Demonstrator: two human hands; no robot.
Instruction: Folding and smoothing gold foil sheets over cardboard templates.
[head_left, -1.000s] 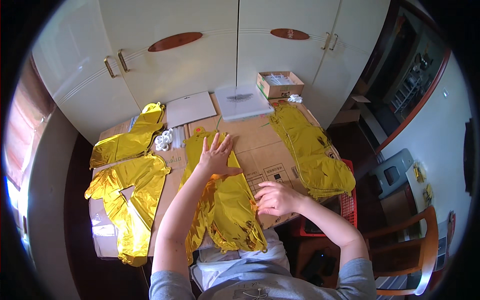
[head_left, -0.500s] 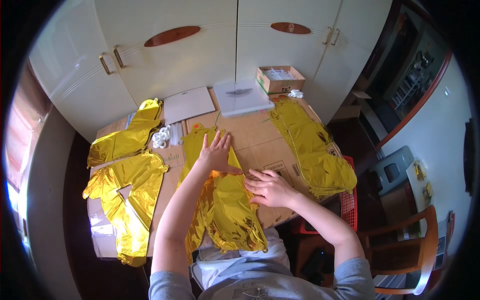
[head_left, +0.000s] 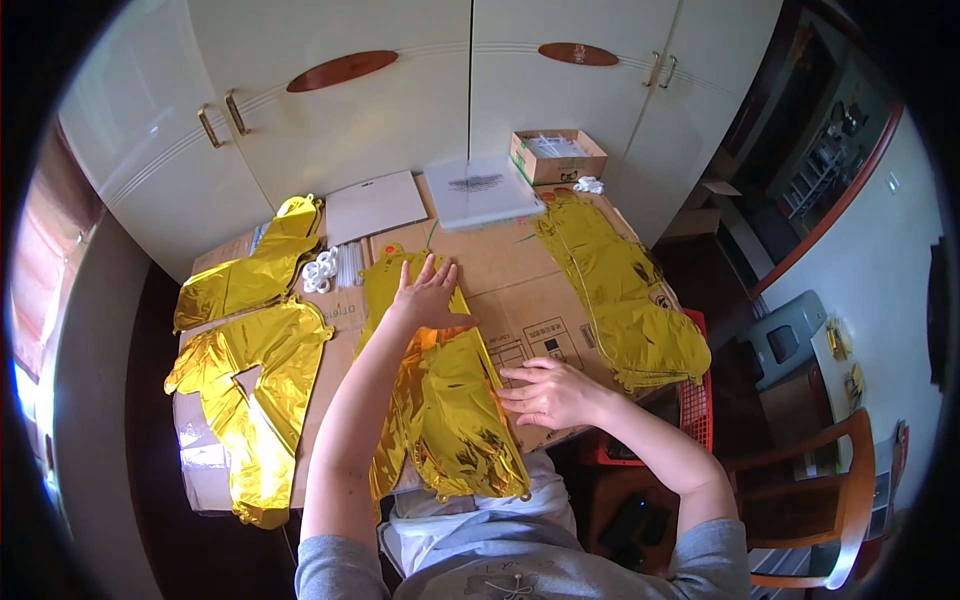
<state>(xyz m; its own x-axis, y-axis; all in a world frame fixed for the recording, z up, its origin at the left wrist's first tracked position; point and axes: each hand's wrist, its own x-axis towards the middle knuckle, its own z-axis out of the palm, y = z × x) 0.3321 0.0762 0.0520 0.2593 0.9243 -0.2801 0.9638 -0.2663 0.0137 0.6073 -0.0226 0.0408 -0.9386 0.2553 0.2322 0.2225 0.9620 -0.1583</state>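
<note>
In front of me a flat gold foil balloon (head_left: 455, 400) lies on a cardboard-topped table, its near end hanging over the table edge by my lap. My left hand (head_left: 433, 300) rests on its upper part, fingers spread and palm down. At the balloon's right edge is my right hand (head_left: 553, 393), fingers stretched out and slightly apart, with the fingertips at the foil. Neither hand grips anything. A stack of flat gold foil balloons (head_left: 630, 300) lies to the right. More gold foil (head_left: 270, 365) is spread out on the left.
White ribbon rolls (head_left: 320, 270) and thin clear tubes (head_left: 349, 266) sit left of centre. Along the back are a grey board (head_left: 375, 208), a clear plastic bag (head_left: 482, 195) and a carton of white sticks (head_left: 558, 160). A red basket (head_left: 700, 410) and wooden chair (head_left: 850, 490) stand at right.
My right hand has slid along the foil's right edge toward me and slightly right. My left hand stays spread on the balloon, shifted a little left and nearer.
</note>
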